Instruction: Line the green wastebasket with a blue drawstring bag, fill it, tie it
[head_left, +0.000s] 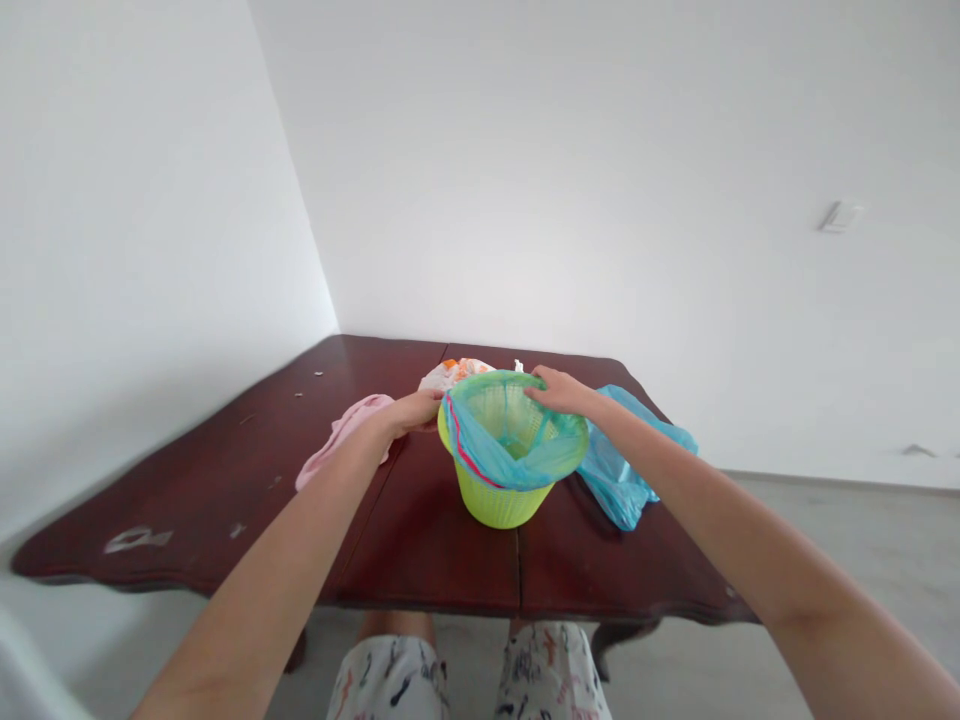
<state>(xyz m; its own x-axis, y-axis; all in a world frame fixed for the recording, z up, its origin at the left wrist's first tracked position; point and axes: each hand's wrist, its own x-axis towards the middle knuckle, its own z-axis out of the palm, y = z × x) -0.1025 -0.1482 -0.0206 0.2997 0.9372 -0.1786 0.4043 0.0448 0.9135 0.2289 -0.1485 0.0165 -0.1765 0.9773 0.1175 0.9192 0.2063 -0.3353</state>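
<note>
A yellow-green plastic basket (pixel 504 506) stands upright on the dark red table. A thin blue translucent garbage bag (pixel 487 458) lines it, folded over the front rim, with a pink-red strip along its edge. At the basket's left rim, my left hand (pixel 417 411) is closed on the edge, its fingertips partly hidden. My right hand (pixel 559 390) pinches the bag and rim at the far right, fingers outside and thumb reaching inward. Through the bag, the basket's latticed inner wall shows.
Right of the basket, under my right forearm, lies another crumpled blue bag (pixel 615 470). A pink cloth (pixel 345 440) rests to the left. Behind the basket is a white and orange plastic package (pixel 457 373). White walls border the table (pixel 225 470) at left and back.
</note>
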